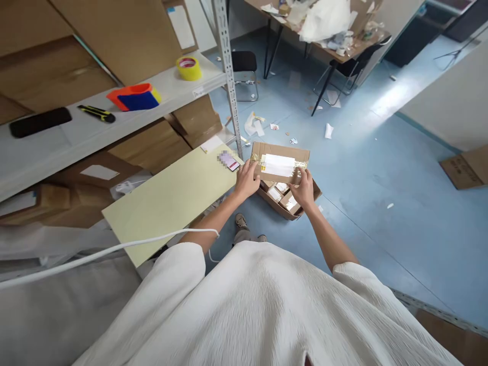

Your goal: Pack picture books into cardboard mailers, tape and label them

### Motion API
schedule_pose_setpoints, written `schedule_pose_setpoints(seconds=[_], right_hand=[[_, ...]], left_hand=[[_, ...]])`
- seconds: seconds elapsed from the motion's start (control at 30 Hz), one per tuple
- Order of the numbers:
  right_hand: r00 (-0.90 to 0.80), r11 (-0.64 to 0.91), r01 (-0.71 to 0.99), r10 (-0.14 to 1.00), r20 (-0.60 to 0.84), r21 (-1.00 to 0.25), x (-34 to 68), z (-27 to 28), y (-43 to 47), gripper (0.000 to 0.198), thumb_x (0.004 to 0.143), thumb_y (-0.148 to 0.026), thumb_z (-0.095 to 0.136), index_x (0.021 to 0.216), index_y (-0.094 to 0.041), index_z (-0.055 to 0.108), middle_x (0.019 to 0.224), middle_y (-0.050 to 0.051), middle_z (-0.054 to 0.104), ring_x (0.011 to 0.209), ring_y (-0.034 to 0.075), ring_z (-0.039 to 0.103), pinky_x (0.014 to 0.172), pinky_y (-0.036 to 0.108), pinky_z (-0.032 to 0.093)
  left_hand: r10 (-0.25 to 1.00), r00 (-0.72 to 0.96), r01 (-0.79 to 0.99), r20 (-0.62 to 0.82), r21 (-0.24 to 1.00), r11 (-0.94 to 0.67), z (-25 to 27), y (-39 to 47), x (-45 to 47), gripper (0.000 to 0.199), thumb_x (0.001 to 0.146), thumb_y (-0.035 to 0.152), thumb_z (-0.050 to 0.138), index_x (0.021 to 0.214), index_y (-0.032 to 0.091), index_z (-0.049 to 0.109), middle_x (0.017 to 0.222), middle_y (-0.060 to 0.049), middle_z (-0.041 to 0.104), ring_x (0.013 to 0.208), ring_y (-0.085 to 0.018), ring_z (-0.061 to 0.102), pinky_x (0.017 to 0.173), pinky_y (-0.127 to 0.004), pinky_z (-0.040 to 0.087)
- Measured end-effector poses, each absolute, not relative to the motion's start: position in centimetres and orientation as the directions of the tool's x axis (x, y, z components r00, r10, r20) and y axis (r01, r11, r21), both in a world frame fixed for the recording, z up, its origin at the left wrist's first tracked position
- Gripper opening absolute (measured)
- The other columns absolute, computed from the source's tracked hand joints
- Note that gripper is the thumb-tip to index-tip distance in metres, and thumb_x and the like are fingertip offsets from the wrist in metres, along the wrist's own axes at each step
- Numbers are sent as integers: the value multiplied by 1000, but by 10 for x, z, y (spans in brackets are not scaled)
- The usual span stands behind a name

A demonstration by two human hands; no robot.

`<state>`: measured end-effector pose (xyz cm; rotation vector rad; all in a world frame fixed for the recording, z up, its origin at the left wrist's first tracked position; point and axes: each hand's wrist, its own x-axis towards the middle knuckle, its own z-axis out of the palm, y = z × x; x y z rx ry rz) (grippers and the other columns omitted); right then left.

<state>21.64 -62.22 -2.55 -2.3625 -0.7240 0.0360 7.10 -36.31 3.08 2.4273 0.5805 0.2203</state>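
Between my two hands is a taped cardboard box [263, 148] with a white label on its face. My left hand [247, 179] grips its left end, and my right hand [303, 188] grips the lower right corner. Shiny tape covers both ends of the box. Below it, on the floor, stands a larger open carton [286, 213] with several small labelled boxes [275, 193] inside. The held box hides the carton's far side. To the left of my left hand, a phone [230, 161] lies on the pale yellow tabletop [163, 201].
A metal shelf [171, 96] at left bears a yellow tape roll [189, 68], an orange and blue tape dispenser [136, 97], a utility knife [96, 113] and a black case [40, 122]. A white cable [114, 248] crosses near my left arm. Scraps litter the blue floor [366, 203].
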Motion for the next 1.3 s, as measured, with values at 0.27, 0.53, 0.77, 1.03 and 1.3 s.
schedule_pose_setpoints(seconds=[0.27,0.53,0.77,1.03,1.3], right_hand=[[948,-747,293,309,78,-596,266,-53,-630,90,92,-38,75,173,-28,39,177,22,38,168,43,39,135,64,41],[995,-823,48,92,-50,-566,307,-85,-635,101,88,-36,76,178,-32,31,177,22,32,160,44,49,128,64,50],[995,-872,13,62,-83,-489,335,-108,-619,100,86,-32,72,178,-31,31,174,21,35,160,43,47,129,65,49],[979,-894,78,151,-134,-441,397,-154,-589,90,89,-33,68,173,-28,36,172,22,40,160,43,46,129,66,47],[941,-880,43,195,-278,-473,476,-236,-573,88,87,-39,70,170,-26,42,177,23,37,162,45,43,129,68,45]], left_hand=[[316,945,289,-80,656,-698,8,-364,174,70,95,26,76,164,24,62,189,-15,34,175,-44,30,144,-61,29],[77,971,219,-224,724,-655,-25,-363,260,78,95,32,79,169,24,56,194,-16,19,179,-46,19,145,-64,24],[6,926,297,-377,719,-628,-59,-342,304,77,95,33,80,168,25,56,195,-16,15,181,-45,17,144,-61,28],[96,878,434,-470,692,-577,-124,-320,366,78,89,34,83,163,25,60,194,-18,21,178,-48,23,143,-64,27],[241,824,564,-513,702,-435,-214,-320,432,80,82,27,84,160,24,63,188,-20,31,175,-47,32,142,-60,31]])
